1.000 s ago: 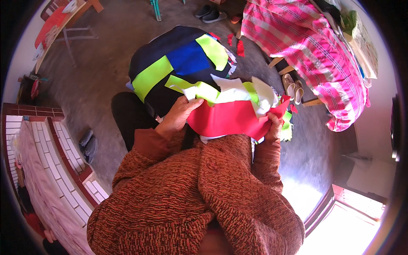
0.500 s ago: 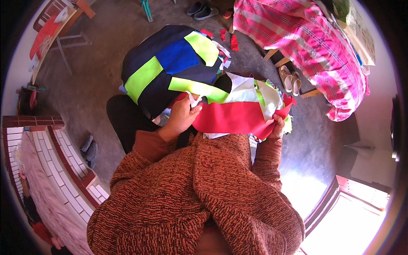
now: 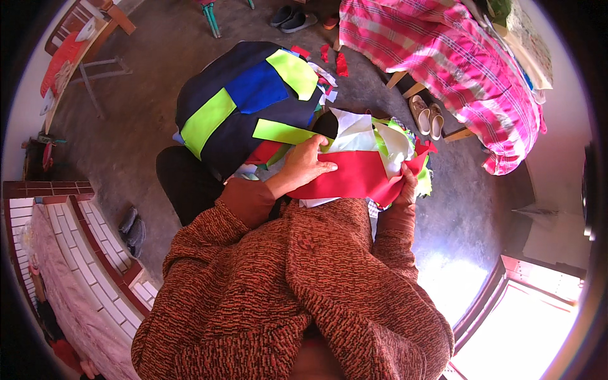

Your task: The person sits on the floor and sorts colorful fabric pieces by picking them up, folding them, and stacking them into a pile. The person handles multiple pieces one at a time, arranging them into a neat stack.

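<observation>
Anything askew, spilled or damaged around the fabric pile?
A few red fabric scraps lie loose on the floor beyond the patchwork cloth, apart from the pile. Otherwise nothing odd: left hand rests on the red fabric piece, right hand grips its edge.

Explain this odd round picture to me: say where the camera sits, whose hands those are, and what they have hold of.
The camera is worn on a person's head and looks straight down, so the rust-coloured sweater filling the lower part is their own body. Its wide lens bends straight edges near the rim.

The left hand lies flat on a piece of red fabric, and the right hand grips that fabric at its far edge. Under and around it sit loose white and lime-green cloth scraps.

Just beyond lies a patchwork piece of navy, blue and lime-green panels, spread over the grey floor. Farther off are a pink checked cloth draped over furniture and a pair of pale sandals.
</observation>
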Demonstrator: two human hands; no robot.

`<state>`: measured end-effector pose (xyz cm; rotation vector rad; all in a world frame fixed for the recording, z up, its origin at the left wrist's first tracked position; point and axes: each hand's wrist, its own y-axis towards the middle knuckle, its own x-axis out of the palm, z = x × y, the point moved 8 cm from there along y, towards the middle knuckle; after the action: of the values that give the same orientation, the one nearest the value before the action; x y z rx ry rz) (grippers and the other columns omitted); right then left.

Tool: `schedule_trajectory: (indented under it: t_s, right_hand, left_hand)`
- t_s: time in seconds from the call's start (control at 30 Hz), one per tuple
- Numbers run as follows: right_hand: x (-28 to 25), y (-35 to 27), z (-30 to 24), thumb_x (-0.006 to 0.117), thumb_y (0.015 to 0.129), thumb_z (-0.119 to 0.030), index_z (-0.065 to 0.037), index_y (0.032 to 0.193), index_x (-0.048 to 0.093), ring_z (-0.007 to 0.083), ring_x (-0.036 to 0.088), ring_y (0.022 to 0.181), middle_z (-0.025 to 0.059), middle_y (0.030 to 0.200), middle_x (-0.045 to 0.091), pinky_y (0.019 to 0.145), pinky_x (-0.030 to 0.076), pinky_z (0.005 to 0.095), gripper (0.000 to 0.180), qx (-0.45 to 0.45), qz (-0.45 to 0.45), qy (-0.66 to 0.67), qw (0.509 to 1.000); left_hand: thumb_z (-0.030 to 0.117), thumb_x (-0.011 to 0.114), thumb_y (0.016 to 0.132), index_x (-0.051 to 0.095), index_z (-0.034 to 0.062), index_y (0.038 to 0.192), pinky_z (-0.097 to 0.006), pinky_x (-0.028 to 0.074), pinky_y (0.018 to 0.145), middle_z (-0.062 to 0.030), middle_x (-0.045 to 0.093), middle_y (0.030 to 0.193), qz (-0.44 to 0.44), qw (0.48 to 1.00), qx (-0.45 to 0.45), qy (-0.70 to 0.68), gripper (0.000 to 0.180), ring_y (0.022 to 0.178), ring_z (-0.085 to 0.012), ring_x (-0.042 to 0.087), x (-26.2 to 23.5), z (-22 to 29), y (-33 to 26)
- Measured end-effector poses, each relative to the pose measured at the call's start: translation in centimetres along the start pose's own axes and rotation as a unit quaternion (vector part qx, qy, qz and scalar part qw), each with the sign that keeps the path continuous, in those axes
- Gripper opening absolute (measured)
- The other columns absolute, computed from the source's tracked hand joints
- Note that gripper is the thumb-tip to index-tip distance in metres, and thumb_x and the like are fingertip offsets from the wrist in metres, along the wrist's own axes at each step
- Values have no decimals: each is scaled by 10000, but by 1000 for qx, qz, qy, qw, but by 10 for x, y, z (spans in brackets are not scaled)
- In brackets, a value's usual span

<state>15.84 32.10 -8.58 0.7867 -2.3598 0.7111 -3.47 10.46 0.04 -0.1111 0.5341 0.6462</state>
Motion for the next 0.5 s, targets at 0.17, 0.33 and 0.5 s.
schedule_trajectory:
  t_s: [0.17, 0.33, 0.5]
  right_hand:
    - [9, -2, -4, 616, 819, -120, -13, 1250, 445, 296, 564, 1052, 139, 1160, 571, 940, 450, 446, 476, -24, -19, -11, 999]
    - [9, -5, -8, 637, 818, -104, -30, 1238, 473, 266, 569, 1046, 103, 1136, 590, 931, 454, 417, 457, -31, -15, 8, 999]
    - [-7, -1, -6, 653, 817, -133, -46, 1155, 529, 234, 575, 1009, 71, 1071, 610, 929, 442, 395, 371, -33, 5, 14, 999]
  left_hand:
    - [137, 765, 684, 570, -7, 831, -347, 457, 620, -120, 596, 724, 21, 999, 33, 15, 284, 654, -266, 590, -4, 15, -2]
    - [85, 748, 691, 539, -4, 804, -341, 442, 592, -123, 582, 722, 51, 991, 127, -10, 254, 633, -258, 576, -14, 34, -4]
    - [73, 712, 755, 512, -2, 817, -276, 431, 602, -53, 532, 718, -30, 986, 118, -114, 223, 639, -138, 509, -28, 45, -6]
